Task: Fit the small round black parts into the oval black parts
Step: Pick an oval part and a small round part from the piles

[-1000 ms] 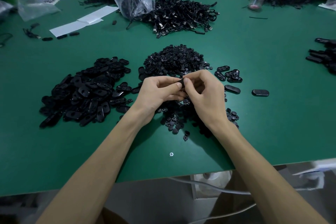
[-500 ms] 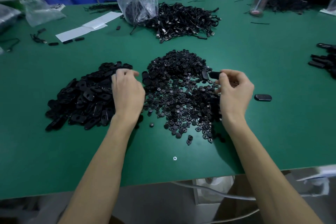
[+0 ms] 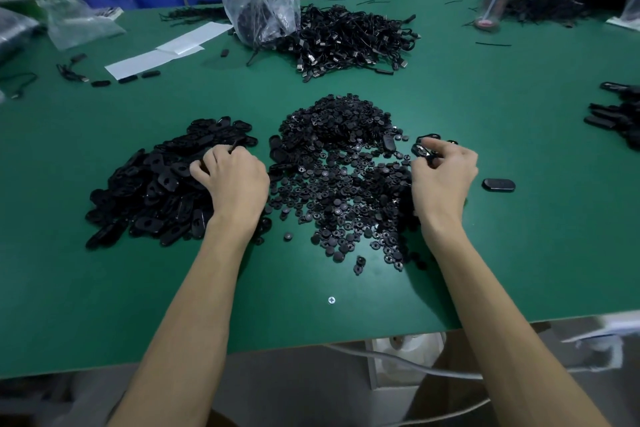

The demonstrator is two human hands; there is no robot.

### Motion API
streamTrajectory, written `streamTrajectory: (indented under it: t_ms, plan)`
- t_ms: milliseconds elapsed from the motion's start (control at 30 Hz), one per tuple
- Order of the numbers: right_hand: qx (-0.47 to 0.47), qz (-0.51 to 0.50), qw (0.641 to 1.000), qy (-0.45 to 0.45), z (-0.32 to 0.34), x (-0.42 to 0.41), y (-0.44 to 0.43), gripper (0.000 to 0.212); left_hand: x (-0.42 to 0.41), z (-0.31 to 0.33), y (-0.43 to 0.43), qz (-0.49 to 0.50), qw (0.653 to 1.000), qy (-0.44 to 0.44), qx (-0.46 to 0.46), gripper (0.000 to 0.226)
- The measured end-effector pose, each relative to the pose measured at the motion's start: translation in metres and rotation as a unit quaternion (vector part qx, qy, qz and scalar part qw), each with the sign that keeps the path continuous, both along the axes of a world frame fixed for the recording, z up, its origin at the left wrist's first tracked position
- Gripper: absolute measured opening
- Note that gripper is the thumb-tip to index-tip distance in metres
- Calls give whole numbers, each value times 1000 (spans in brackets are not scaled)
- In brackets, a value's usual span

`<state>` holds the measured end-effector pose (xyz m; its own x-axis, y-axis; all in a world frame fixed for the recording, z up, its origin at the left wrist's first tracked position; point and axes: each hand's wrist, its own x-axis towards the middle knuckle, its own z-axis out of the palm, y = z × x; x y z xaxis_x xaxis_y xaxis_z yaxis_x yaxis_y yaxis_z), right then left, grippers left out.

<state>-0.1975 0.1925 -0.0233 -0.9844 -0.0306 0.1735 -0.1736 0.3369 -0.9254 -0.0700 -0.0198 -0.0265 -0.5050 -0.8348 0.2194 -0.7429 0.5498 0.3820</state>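
left hand (image 3: 235, 180) curled into oval pile (image 3: 156, 184), grip unclear | right hand (image 3: 445, 177) pinches black part (image 3: 422, 150) | round pile (image 3: 339, 166) between hands, nearer right

Bare left grip (image 3: 235, 180), bare right grip (image 3: 445, 180), slender bare forearms (image 3: 194, 305)

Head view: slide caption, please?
Left hand on the oval-part pile; right hand pinches a black part beside the round-part pile.

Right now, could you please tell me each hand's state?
Left hand: curled on the oval parts pile; grip unclear.
Right hand: pinching an oval part.
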Motion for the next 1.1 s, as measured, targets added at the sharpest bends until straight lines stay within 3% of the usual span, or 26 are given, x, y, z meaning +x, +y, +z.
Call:
streamTrajectory:
  t_ms: [167, 267, 333, 533, 700, 1100]
  plan:
    - [135, 106, 980, 99, -4, 8, -6, 30, -4, 4, 4, -44, 985, 165, -34, 25]
    - [237, 179, 947, 125, -10, 10, -12, 36, -6, 4, 10, -100, 960, 260, 30, 7]
    - [262, 198, 936, 127, -13, 10, -13, 33, -8, 4, 16, -134, 938, 306, 96, 9]
    - [234, 194, 944, 126, -14, 8, -12, 11, -13, 8, 32, -242, 839, 360, 327, 16]
    - [218, 183, 950, 131, -14, 9, -12, 3, -13, 10, 39, -283, 780, 362, 424, 19]
    - [83, 191, 970, 125, -3, 16, -10, 12, -16, 2, 41, -285, 771, 357, 443, 14]
